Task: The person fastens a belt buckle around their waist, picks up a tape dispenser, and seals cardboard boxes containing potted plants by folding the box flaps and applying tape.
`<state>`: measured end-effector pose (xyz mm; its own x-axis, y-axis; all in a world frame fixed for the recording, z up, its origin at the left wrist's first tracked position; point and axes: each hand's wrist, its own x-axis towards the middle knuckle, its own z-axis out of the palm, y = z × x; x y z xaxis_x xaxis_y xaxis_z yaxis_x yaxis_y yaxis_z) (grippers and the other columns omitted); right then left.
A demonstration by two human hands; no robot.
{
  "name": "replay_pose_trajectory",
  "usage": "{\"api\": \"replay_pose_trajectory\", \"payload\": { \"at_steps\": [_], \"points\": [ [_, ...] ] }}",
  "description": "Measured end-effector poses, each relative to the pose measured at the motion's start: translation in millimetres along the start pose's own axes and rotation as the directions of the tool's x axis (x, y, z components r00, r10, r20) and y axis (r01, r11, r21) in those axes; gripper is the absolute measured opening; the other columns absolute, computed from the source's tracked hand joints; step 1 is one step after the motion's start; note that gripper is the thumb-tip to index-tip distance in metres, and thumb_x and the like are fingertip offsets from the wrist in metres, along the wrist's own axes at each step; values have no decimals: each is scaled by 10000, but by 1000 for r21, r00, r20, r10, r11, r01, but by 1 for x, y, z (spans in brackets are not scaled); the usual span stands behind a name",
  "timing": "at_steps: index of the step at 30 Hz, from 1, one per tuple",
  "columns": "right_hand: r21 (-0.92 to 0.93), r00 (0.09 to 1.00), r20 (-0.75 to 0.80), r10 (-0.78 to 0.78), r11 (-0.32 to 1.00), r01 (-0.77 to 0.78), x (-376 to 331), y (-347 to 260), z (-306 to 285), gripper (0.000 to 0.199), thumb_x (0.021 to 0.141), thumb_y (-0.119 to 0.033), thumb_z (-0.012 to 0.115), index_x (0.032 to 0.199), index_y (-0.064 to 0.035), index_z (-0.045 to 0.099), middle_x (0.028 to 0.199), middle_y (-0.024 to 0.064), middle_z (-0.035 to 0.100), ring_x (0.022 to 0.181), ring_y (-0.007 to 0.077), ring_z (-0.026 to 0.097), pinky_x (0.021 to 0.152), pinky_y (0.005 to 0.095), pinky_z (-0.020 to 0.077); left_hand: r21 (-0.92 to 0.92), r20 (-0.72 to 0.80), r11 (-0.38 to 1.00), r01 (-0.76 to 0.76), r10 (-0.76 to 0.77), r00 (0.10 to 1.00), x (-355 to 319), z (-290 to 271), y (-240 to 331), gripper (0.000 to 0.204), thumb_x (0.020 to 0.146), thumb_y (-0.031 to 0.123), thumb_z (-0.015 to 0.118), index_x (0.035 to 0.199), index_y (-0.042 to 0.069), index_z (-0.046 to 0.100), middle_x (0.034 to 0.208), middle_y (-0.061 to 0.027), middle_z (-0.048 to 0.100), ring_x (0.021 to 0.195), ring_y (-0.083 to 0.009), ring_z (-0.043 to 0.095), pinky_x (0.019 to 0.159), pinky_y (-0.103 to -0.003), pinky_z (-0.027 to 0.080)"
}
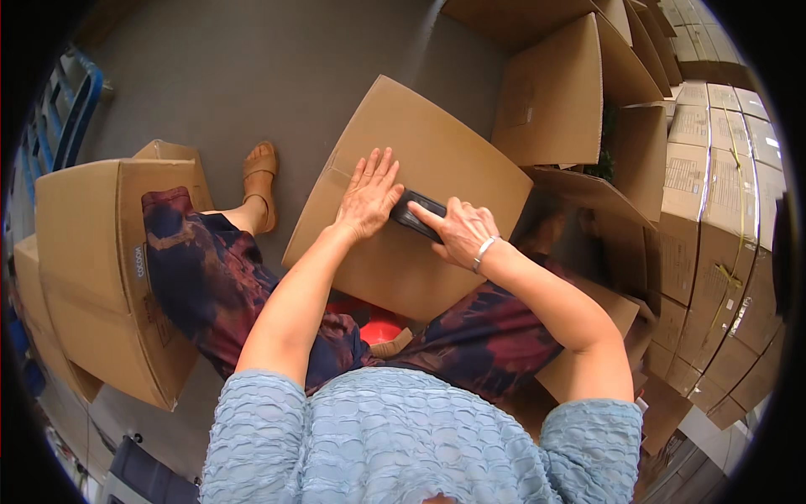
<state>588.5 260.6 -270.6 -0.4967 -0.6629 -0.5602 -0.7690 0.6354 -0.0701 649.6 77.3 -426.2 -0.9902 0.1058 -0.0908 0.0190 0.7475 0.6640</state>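
Head view, looking down at a seated person.

Grey floor (252, 76): takes up the upper left of the view; all cartons stand on it.

Stack of sealed brown cartons with yellow straps (722, 218): right edge, well apart from the hands. Open brown cartons with raised flaps (554, 92): upper right, just beyond the work.

Large brown cardboard box standing on the floor at the left (101, 269): beside the person's left knee, flap open at the top.

Flat brown cardboard box (420, 202): centre, resting tilted across the person's lap, far corner pointing away. Top face closed; a seam runs under the hands. A red item (378, 328) shows beneath its near edge, between the knees; its kind cannot be told.

Person: blue textured top, dark patterned red-and-navy skirt, tan sandal (260, 181) on the floor by the box's left corner.

Left hand (368, 200): lies flat, palm down, fingers spread and extended on the box top. Grip open, holding nothing, fingertips touching cardboard just beside the dark tool.

Right hand (462, 231): silver bracelet at wrist. Grip closed around a small black hand-held tool, likely a tape dispenser (413, 214), pressed against the box top along the seam. The tool sits between the two hands, touching the left thumb side.
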Motion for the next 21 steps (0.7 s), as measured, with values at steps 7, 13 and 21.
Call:
{"api": "replay_pose_trajectory", "payload": {
  "at_steps": [7, 13, 21],
  "points": [
    [-42, 990, 77, 114, 993, -111, -84, 54, 32, 797, 758, -229, 756, 1477, -367, 441, 950, 188, 566, 892, 337, 645, 721, 442, 554, 330, -29, 943, -48, 61, 998, 4, 7, 2, 680, 1035, 433, 388, 1568, 46, 220, 1672, -98, 51, 1544, -256, 2, 1252, -441, 2],
    [-10, 989, 9, 150, 989, -150, -100, 63, 52, 705, 759, -161, 725, 1413, -344, 539, 973, 179, 548, 851, 325, 634, 682, 401, 553, 389, -63, 920, 52, -30, 998, 12, 39, 28, 671, 1014, 376, 437, 1567, 54, 232, 1670, -100, 86, 1544, -262, 41, 1249, -472, 22],
    [68, 987, -40, 158, 986, -155, -106, 71, 74, 746, 768, -68, 671, 1436, -360, 511, 975, 169, 555, 873, 318, 630, 713, 412, 551, 347, 8, 906, -244, 257, 966, 23, 91, 99, 578, 968, 277, 505, 1504, 86, 403, 1633, -40, 263, 1521, -208, 187, 1242, -501, 88]
  ]
}}
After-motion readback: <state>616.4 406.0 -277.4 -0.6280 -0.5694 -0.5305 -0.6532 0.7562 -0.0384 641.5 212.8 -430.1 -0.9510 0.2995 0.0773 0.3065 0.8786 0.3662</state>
